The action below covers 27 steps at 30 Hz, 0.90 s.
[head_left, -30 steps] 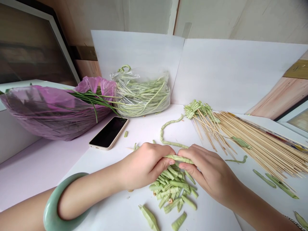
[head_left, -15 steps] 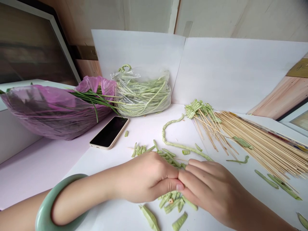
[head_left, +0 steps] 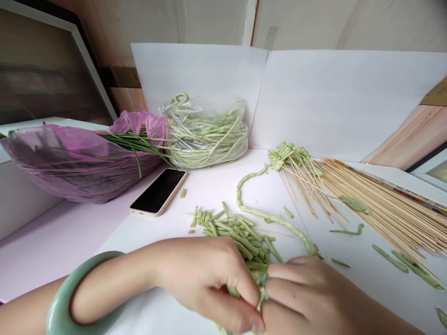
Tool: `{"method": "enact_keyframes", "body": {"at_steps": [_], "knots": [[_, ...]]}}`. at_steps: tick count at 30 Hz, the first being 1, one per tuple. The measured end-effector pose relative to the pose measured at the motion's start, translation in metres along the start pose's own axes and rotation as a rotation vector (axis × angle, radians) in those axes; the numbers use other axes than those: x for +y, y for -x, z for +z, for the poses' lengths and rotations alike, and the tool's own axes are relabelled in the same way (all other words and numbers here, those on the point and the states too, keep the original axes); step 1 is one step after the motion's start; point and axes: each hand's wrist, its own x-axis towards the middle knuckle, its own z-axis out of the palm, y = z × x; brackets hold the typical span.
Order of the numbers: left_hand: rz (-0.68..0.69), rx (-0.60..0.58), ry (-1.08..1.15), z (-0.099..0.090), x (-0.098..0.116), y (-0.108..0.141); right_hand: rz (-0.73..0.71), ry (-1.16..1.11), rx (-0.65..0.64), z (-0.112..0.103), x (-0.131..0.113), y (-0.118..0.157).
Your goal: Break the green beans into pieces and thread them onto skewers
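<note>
Low over the white paper, my left hand (head_left: 213, 274), with a pale green bangle (head_left: 66, 298) on its arm, is closed in a pinch; green bean bits show between its fingers. Touching it, my right hand (head_left: 300, 295) is curled, its fingertips hidden. One long green bean (head_left: 244, 204) lies in a curve on the paper and runs under my right hand. Just beyond both hands is a heap of short bean pieces (head_left: 240, 235). A skewer threaded with bean pieces (head_left: 200, 216) lies at its left edge.
Behind stand a clear bag of long beans (head_left: 209, 139) and a purple bag (head_left: 80, 163) with thin green stalks. A phone (head_left: 159, 193) lies at left. Rightward are bare wooden skewers (head_left: 377, 204) and a bunch of bean-loaded skewers (head_left: 289, 158). Loose pieces (head_left: 389, 258) lie near.
Both hands have moved down toward the near edge, uncovering more of the bean heap. The left fingers are now more bent, and the long bean's near end has shifted slightly.
</note>
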Motion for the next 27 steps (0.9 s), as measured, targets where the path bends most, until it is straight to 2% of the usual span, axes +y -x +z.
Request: {"method": "enact_keyframes", "body": {"at_steps": [4,7,11,14,17,20,24,27], "knots": [[-0.068,0.225,-0.053,-0.009,-0.009,0.0,0.078,0.04,0.197,-0.002,0.017,-0.002],[-0.095,0.356,-0.22,-0.012,-0.015,0.0,0.194,0.01,0.212,-0.001,0.03,0.0],[-0.131,0.365,-0.434,-0.011,-0.014,0.0,0.339,-0.122,0.144,0.001,0.039,0.002],[-0.221,0.362,-0.547,-0.009,-0.012,-0.001,0.407,-0.192,0.104,0.002,0.04,0.001],[-0.288,0.362,-0.63,-0.008,-0.013,-0.001,0.373,-0.13,0.075,0.005,0.038,0.001],[-0.296,0.367,-0.647,-0.007,-0.014,-0.001,0.354,-0.066,0.047,0.006,0.036,0.003],[-0.305,0.37,-0.642,-0.008,-0.014,0.0,0.34,-0.095,0.037,0.008,0.038,0.006],[-0.304,0.395,-0.624,-0.008,-0.014,0.0,0.4,-0.159,0.09,0.013,0.039,0.005]]}}
